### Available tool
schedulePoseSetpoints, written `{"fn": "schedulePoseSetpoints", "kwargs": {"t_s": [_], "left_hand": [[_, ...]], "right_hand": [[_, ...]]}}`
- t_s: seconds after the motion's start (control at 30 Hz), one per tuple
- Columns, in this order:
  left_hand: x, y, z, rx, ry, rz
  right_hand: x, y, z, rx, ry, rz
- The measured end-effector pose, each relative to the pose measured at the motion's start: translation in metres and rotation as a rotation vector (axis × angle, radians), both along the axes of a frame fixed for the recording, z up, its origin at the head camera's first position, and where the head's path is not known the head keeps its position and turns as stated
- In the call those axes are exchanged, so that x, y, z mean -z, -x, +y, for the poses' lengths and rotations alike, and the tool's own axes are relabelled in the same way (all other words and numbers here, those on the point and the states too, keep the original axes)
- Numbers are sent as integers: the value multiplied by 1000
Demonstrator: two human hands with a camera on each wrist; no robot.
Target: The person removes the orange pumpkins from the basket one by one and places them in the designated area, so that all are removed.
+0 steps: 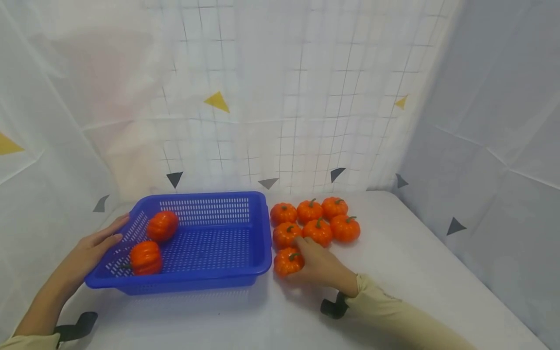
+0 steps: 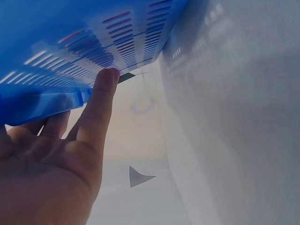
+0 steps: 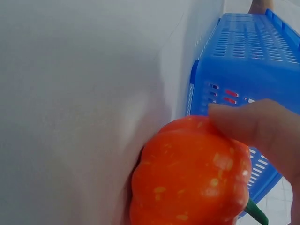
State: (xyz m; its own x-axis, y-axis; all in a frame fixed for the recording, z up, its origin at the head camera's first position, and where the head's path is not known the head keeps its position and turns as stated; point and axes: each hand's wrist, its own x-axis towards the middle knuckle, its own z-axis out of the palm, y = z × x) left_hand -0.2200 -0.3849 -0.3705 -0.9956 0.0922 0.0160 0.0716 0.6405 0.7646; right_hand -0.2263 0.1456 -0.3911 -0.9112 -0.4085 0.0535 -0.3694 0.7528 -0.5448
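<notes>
My right hand (image 1: 321,265) is around the nearest small orange pumpkin (image 1: 288,262), which stands on the table just right of a blue plastic basket (image 1: 210,277). In the right wrist view the thumb lies on the side of this pumpkin (image 3: 187,173), and its green stem points to the lower right; the other fingers are hidden. At the basket's left end, my left hand (image 1: 89,255) grips the rim. The left wrist view has a finger of that hand (image 2: 51,173) against the slotted wall. Two pumpkins (image 1: 163,226) lie tipped on their sides in the basket's left part.
Several more orange pumpkins (image 1: 318,232) stand close together in rows behind my right hand, along the basket's right side. The white table (image 1: 393,272) ends at a pale sheet wall (image 1: 490,146) on the right and a gridded sheet (image 1: 280,97) at the back.
</notes>
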Motion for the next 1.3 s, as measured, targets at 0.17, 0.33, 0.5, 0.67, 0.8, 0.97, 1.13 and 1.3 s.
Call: {"fn": "schedulePoseSetpoints", "kwargs": {"t_s": [0.17,0.33,0.5,0.67,0.8,0.97,1.13,1.3], "left_hand": [[0,-2,-2,5,-5,10],[0,-2,-3,7,-7,11],[2,-2,-4,6,-10,8],[3,-1,-3,1,-6,-1],[3,-1,-3,2,-11,0],[2,0,-2,10,-21,18],[3,1,-2,11,-15,51],[5,3,-1,6,6,62]], "right_hand": [[2,1,-1,-5,-7,4],[2,2,-1,-12,-30,35],[2,2,-2,-11,-53,43],[-1,1,-2,-4,-101,26],[-6,0,-1,0,-139,25],[-26,-3,-1,9,-204,96],[-59,-7,-14,29,-258,196],[-89,-6,-37,-11,-197,247]]}}
